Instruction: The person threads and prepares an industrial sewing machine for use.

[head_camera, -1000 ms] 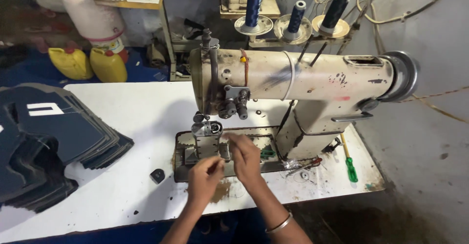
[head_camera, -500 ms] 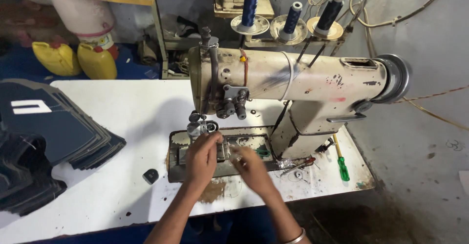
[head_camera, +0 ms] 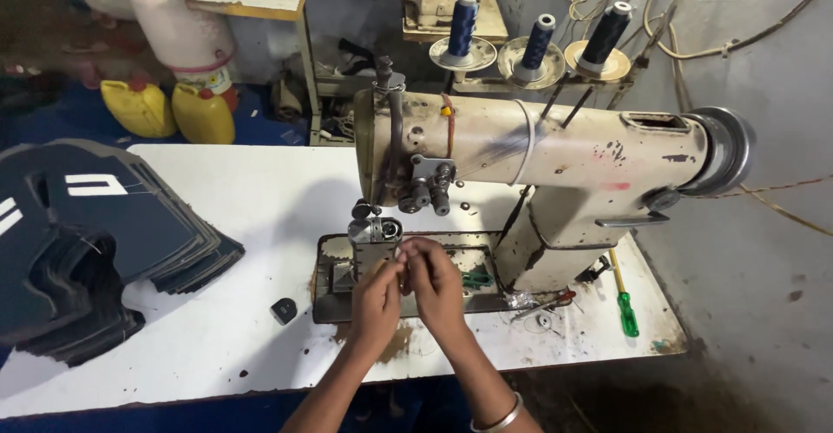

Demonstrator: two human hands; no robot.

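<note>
Below the worn cream metal sewing machine [head_camera: 521,155], the left hand [head_camera: 375,298] and right hand [head_camera: 436,281] — apart earlier — now meet, fingertips pinched narrow; what they hold is too small to tell.

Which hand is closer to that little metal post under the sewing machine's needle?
Probably the left hand. Its fingertips sit right beside the metal post, while the right hand meets it from the far side, a bit further off. Both hands pinch something too small to make out.

Dark fabric pieces [head_camera: 95,242], yellow jugs [head_camera: 173,110], green screwdriver [head_camera: 625,307], thread cones [head_camera: 538,42].
</note>
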